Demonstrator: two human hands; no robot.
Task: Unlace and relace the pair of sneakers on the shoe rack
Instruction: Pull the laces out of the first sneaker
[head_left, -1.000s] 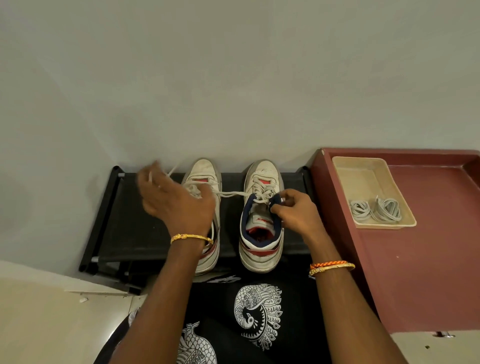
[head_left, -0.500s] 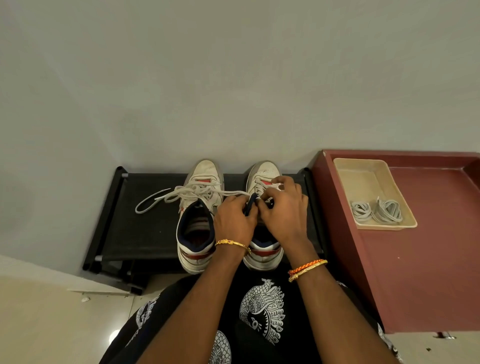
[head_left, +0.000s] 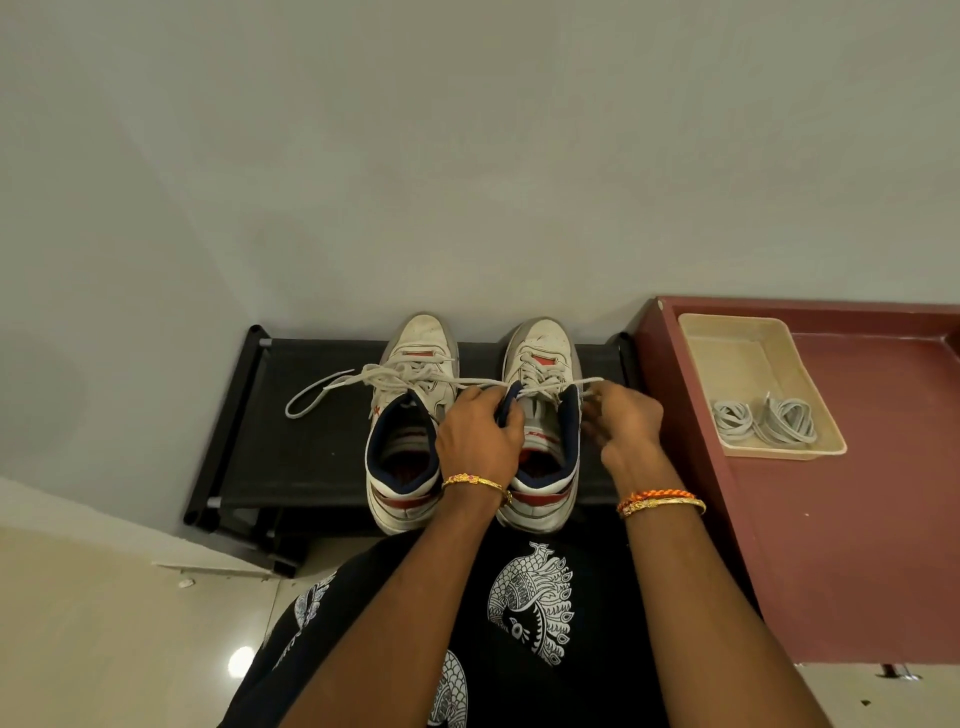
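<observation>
Two white sneakers with navy collars stand side by side on the black shoe rack (head_left: 311, 441), toes toward the wall. The left sneaker (head_left: 410, 415) has loose laces, and one long lace (head_left: 322, 392) trails left across the rack. My left hand (head_left: 475, 436) grips the navy collar edge on the left side of the right sneaker (head_left: 543, 358). My right hand (head_left: 621, 421) pinches a white lace end at that shoe's upper right eyelets. The lace runs taut across both shoes.
A maroon cabinet top (head_left: 857, 545) stands right of the rack. On it sits a beige tray (head_left: 727, 353) holding two coiled grey laces (head_left: 761, 421). A grey wall is close behind the rack. My knees in black printed cloth are below the shoes.
My left hand came from the left side of the rack to the right sneaker. My right hand then moved right off the tongue, drawing a lace outward.
</observation>
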